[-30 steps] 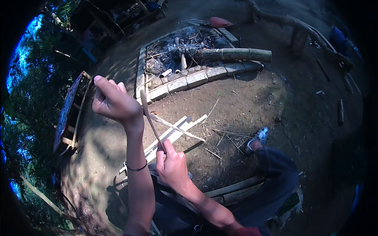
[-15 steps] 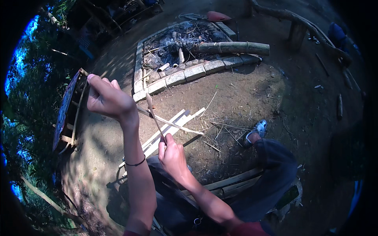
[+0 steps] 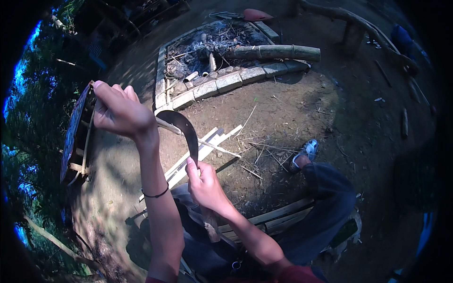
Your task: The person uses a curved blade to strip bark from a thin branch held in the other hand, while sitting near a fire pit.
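My left hand [image 3: 123, 112] is raised at the left, its fingers curled closed. A thin pale bamboo strip [image 3: 214, 145] comes out from behind its heel and slants down to the right; the fingers hide the grip. My right hand [image 3: 206, 185] is wrapped round the handle of a curved sickle-like knife [image 3: 190, 133]. Its dark hooked blade points up and bends left, the tip crossing near the strip by my left wrist. Below the fist shows the rough wooden handle end. Several split bamboo slats [image 3: 178, 172] lie under the strip, between my hands and the ground.
Ahead is a stone-edged fire pit [image 3: 230, 82] with ash and a thick bamboo log [image 3: 278, 53] across its rim. A bamboo-framed panel [image 3: 75, 129] stands at the left. Thin offcuts [image 3: 257, 165] litter the dirt near my shoe [image 3: 306, 153]. Bamboo poles [image 3: 271, 219] lie beneath my legs.
The knife has turned from edge-on to showing its broad curved side, and its handle end now shows below my right hand. My left hand has shifted slightly left and up.
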Demonstrator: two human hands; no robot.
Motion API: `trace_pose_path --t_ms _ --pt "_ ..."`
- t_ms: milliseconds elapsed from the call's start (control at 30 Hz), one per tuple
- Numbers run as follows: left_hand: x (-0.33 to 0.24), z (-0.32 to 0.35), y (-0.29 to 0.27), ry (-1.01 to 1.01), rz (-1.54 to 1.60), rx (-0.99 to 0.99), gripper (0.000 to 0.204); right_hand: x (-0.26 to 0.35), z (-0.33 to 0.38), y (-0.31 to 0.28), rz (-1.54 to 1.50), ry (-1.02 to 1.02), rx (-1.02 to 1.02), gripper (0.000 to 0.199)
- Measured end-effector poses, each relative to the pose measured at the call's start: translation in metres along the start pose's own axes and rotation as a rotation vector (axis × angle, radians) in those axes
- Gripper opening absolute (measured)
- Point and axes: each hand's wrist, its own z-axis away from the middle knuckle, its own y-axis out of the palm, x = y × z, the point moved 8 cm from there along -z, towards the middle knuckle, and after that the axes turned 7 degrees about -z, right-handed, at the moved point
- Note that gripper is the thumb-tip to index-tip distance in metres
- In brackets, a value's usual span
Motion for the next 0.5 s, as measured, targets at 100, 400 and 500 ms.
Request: trace_pose_path --t_ms 100,400,500 --pt "0.0 0.002 0.001 -0.015 0.003 -0.006 0.052 0.005 0.006 0.005 -0.096 0.082 -0.005 0.023" --pt "0.0 0.005 0.006 -0.023 -0.007 0.012 0.05 -0.021 -0.001 -0.017 0.477 -0.169 -0.201 0.017" --pt "0.005 -0.008 -0.009 -0.051 -0.025 -0.041 0.049 -0.012 -0.003 -0.004 0.396 -0.148 -0.129 0.018"
